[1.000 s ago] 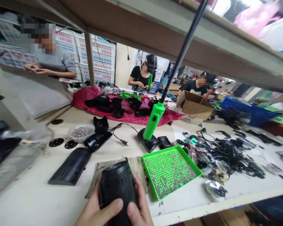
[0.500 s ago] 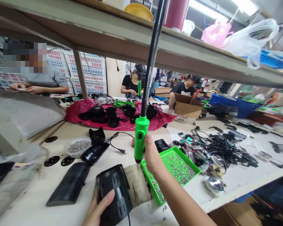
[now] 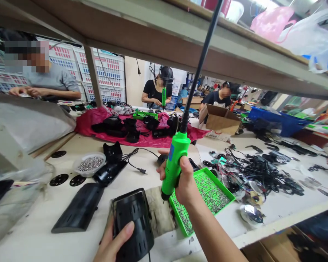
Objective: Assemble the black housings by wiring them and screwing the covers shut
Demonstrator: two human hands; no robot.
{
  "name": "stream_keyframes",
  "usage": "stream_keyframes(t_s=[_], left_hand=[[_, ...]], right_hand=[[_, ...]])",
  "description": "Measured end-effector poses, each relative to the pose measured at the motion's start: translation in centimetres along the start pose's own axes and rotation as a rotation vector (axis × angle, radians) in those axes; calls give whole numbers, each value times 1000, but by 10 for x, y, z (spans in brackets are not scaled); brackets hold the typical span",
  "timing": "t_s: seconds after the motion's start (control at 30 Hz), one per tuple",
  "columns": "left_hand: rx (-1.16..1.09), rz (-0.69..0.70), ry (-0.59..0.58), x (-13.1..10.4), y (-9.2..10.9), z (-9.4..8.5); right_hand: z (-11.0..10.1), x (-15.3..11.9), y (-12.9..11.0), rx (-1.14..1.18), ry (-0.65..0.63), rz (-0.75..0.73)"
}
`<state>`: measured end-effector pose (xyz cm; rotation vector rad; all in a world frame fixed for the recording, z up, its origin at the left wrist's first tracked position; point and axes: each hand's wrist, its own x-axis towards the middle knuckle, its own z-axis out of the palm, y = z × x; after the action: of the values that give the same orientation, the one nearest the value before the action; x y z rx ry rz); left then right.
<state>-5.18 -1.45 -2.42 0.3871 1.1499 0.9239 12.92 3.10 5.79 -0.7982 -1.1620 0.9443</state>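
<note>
My left hand (image 3: 117, 238) grips a black slotted plastic housing (image 3: 133, 222), its thumb lying across the front face. A cord runs down from the housing's lower edge. My right hand (image 3: 184, 182) is wrapped round a green electric screwdriver (image 3: 173, 163), which tilts with its bit down and left. The bit's tip is in the air, right of the housing and apart from it, above a worn pale block (image 3: 160, 214). Just beyond my right wrist lies a green tray (image 3: 213, 193) of small metal screws, partly hidden by my hand and forearm.
A white bowl of screws (image 3: 89, 163), black discs (image 3: 59, 179) and a curved black shell (image 3: 78, 209) lie to the left. Tangled black cords (image 3: 276, 173) cover the right side. A shelf (image 3: 164, 40) spans overhead. Several co-workers sit beyond the bench.
The screwdriver has tilted from nearly upright, its top leaning right and its body turned in my right hand. My left hand keeps the housing in nearly the same place. The view has shifted slightly.
</note>
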Motion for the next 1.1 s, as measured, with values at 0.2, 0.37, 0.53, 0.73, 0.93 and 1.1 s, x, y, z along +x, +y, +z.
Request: stream_keyframes(t_s=[0.2,0.37,0.53,0.73,0.93,1.1], left_hand=[[-59,110,10,-6,-6,2],[26,219,17,-7,-13,5],[82,245,27,-6,-13,7],[96,263,28,-5,-12,7],[71,206,20,-6,-12,4],[108,211,4,-7,-10,8]], right_hand=[[-3,-25,12,-45,92,-165],[6,-44,12,90,133,-195],[9,-44,-2,151,116,-273],[7,-31,-15,-95,39,-106],[8,-18,-5,179,152,-9],[17,-23,-17,296,203,-87]])
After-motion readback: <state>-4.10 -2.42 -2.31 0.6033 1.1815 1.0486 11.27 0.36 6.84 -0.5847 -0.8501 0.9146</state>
